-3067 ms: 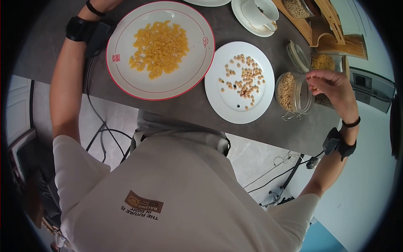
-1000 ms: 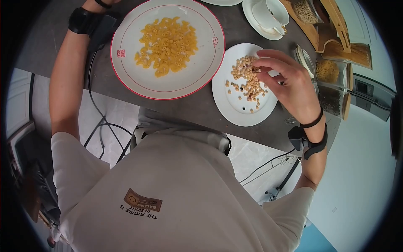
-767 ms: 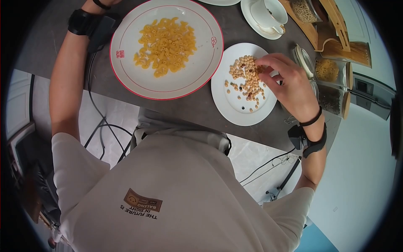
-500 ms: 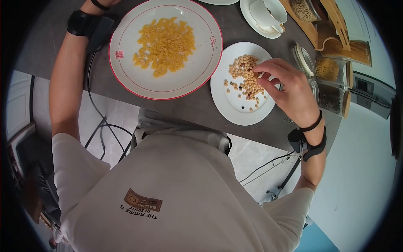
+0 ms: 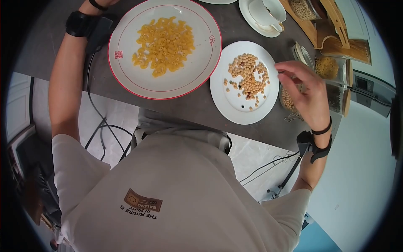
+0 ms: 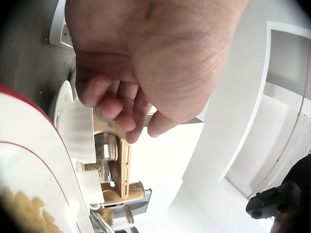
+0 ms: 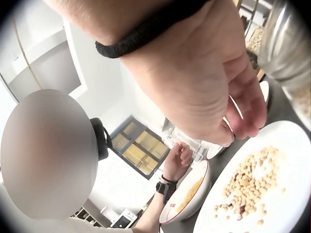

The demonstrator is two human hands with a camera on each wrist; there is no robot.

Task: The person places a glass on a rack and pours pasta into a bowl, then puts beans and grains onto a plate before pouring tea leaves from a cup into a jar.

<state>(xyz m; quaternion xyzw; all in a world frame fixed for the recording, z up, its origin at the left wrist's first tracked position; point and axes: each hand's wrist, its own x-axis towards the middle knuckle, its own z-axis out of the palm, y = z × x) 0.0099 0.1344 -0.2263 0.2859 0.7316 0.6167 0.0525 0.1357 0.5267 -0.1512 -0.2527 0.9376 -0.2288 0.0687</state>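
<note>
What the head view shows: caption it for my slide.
Right hand by a white plate of beans, with a red-rimmed plate of yellow pasta to the left.

Worktop (image 5: 189, 107): dark grey. Large plate (image 5: 197, 75): white, red rim, thin red inner ring, red motifs. Pasta (image 5: 163, 46): yellow. Smaller plate (image 5: 226, 107): plain white. Beans (image 5: 252, 84): pale beige, few dark specks. Shirt (image 5: 189, 180): beige-grey, brown patch.
</note>
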